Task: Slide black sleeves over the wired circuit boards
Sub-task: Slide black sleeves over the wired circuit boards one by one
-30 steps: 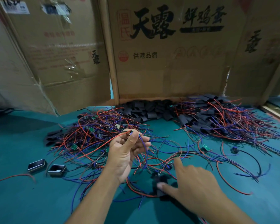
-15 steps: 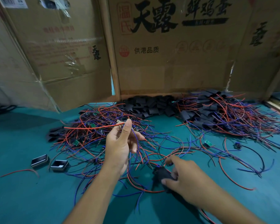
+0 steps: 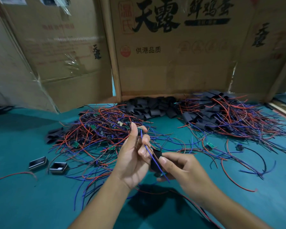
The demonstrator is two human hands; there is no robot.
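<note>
In the head view, a small wired circuit board [image 3: 139, 129] is pinched between the thumb and curled fingers of the left hand [image 3: 133, 156], held above the teal table [image 3: 23, 204] at about the centre of the picture, and its blue wire [image 3: 153, 160] is seen running down toward 5 o'clock. A black sleeve [image 3: 156, 158] is gripped by the curled thumb and fingers of the right hand [image 3: 183, 171], just beside the left hand, with the wire lying across or entering it; which of the two cannot be told. This sleeve is judged not yet drawn over the board. At 2 o'clock a heap of sleeved boards [image 3: 221, 113] with red and blue leads is taken to be finished work. At 10 o'clock a large tangle of bare boards [image 3: 97, 134] is left to do, and loose sleeves [image 3: 152, 106] are piled at 12 o'clock against the cardboard boxes [image 3: 172, 63]. Roughly half the job appears to be outstanding.
</note>
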